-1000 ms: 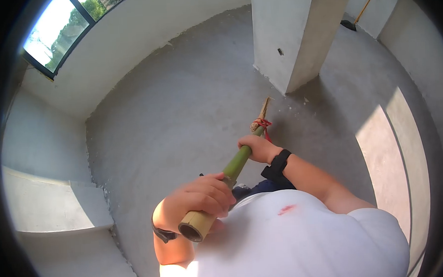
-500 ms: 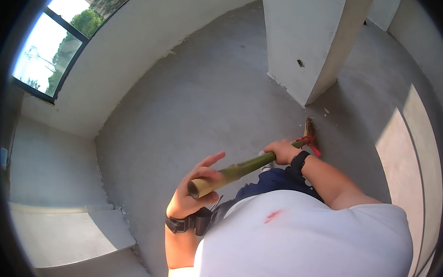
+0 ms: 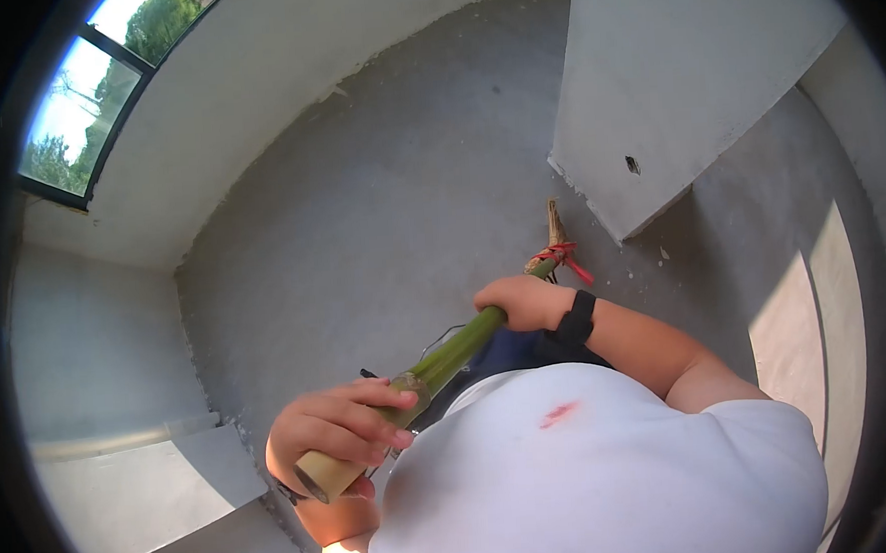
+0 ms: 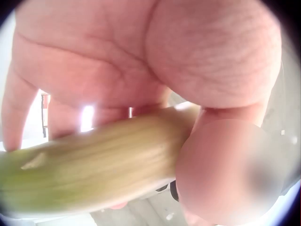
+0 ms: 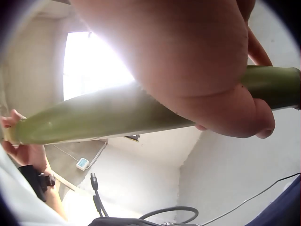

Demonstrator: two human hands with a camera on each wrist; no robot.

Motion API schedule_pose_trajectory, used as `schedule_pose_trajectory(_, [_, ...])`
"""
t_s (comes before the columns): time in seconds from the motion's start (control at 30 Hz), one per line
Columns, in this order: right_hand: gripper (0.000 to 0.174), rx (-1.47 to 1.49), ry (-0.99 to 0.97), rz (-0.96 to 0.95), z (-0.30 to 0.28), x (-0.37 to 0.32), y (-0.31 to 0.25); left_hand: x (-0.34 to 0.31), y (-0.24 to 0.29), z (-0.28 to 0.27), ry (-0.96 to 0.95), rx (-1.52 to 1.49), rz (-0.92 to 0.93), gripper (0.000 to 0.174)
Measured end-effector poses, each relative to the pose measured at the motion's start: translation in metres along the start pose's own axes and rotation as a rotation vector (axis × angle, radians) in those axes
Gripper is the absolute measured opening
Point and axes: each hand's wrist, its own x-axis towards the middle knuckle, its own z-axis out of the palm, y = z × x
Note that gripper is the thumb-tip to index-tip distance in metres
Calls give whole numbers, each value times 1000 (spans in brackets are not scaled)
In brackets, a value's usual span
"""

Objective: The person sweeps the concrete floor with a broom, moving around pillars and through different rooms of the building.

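Indoors, both hands [image 3: 527, 302] curled round a bamboo pole [image 3: 452, 354], red tie [image 3: 565, 254] near its far end, grey floor [image 3: 359, 211].

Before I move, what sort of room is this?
Probably an unfinished room in a building: bare grey floor, plain walls with rough lower edges, and an open box in the pillar with no cover.

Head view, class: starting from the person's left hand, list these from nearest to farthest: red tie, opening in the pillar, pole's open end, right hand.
From the left hand:
1. Pole's open end: right at that hand.
2. Right hand: farther along the pole.
3. Red tie: beyond the right hand.
4. Opening: upper right, in the pillar.
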Motion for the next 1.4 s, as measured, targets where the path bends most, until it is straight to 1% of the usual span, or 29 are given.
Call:
schedule_pose_trajectory(0.07, [19,-40,-46,86,-7,20,25,10,-30,-15,191,-215,-105,23])
schedule_pose_trajectory(0.1, [18,-52,-75,88,-10,35,30,16,-39,-24,238,-212,-138,25])
schedule_pose_trajectory(0.2, [18,-49,-150,84,-17,83,43,15,-62,-86,167,-128,46,20])
schedule_pose_trajectory(0.27, [17,-3,-200,69,-20,125,46,27,-65,-127,142,-101,82,18])
schedule_pose_trajectory(0.3, [15,-26,-274,83,-32,149,40,34,-67,-151,114,-112,108,18])
schedule_pose_trajectory(0.33, [16,-45,-286,73,-38,174,43,43,-66,-175,86,-124,133,18])
schedule_pose_trajectory(0.37, [16,-64,-299,63,-41,201,51,51,-65,-185,83,-125,143,18])
schedule_pose_trajectory(0.4, [16,-80,-320,57,-47,227,56,60,-64,-203,85,-58,164,21])
schedule_pose_trajectory(0.43, [19,-59,-343,64,-52,254,60,67,-62,-222,55,-8,162,19])
schedule_pose_trajectory(0.47, [19,-43,-291,52,-58,276,61,73,-60,-239,32,36,152,20])
schedule_pose_trajectory(0.53, [19,-14,-183,29,-72,312,63,92,-57,-272,-144,145,196,20])
schedule_pose_trajectory(0.57, [19,-19,-92,-4,-72,326,65,98,-58,-289,-259,175,202,19])
schedule_pose_trajectory(0.6, [19,4,-13,-15,-78,342,62,104,-48,-298,-280,319,163,17])
schedule_pose_trajectory(0.67, [18,65,139,-37,-93,368,47,115,-43,-331,-341,325,210,17])
schedule_pose_trajectory(0.77, [19,85,93,1,-127,401,38,121,-34,-375,-235,292,256,21])
schedule_pose_trajectory(0.8, [20,56,82,17,-136,410,46,124,-37,-388,-192,275,236,21])
schedule_pose_trajectory(0.87, [22,-8,63,52,-159,422,66,128,-53,-406,1,198,137,22])
schedule_pose_trajectory(0.9, [23,-39,65,76,-168,426,79,134,-73,-416,40,116,179,23])
schedule_pose_trajectory(0.93, [24,-70,63,100,-172,430,98,139,-89,-427,77,63,156,25])
schedule_pose_trajectory(1.0, [27,-124,52,149,-179,441,138,153,-115,-446,147,6,63,27])
schedule_pose_trajectory(1.07, [29,-165,37,194,-187,457,175,169,-140,-468,178,-37,-30,30])
schedule_pose_trajectory(1.1, [30,-191,-10,228,-196,466,183,177,-149,-477,196,-21,-71,32])
schedule_pose_trajectory(1.2, [30,-168,-93,214,-213,503,218,210,-168,-497,307,-75,-198,31])
schedule_pose_trajectory(1.27, [29,-145,-108,131,-226,535,238,241,-174,-515,261,70,-144,28])
schedule_pose_trajectory(1.33, [29,-115,-152,79,-254,569,239,269,-172,-534,343,71,-117,27])
schedule_pose_trajectory(1.37, [28,-126,-196,60,-268,584,241,287,-167,-540,296,142,-115,27])
schedule_pose_trajectory(1.4, [27,-85,-198,13,-282,595,245,307,-163,-546,246,211,-108,26])
